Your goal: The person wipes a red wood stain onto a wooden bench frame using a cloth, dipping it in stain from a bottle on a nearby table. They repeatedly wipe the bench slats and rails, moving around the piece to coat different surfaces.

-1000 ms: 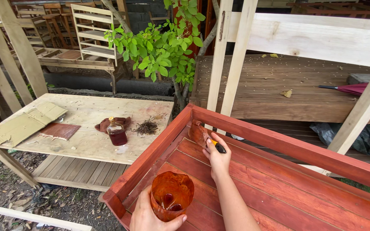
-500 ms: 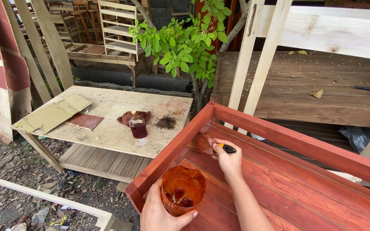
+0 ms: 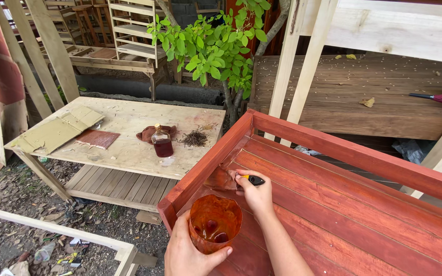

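Honestly, we had our left hand (image 3: 188,253) wrapped around the stain-smeared cut-off plastic cup (image 3: 215,222), held low over the near corner of the red-stained wooden tray (image 3: 354,204). Our right hand (image 3: 254,191) was closed on the black-handled brush (image 3: 241,179), bristles pressed into the inside corner board. That cup looked light, thin and slick with stain, so gripping low around its body seemed safest; the brush looked stiff enough to pinch at the handle.

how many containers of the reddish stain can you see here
2. A cut-open plastic cup stained orange sits in the left hand over the red wooden tray; a small glass bottle of dark red liquid stands on the pale plywood table. Others may be hidden.
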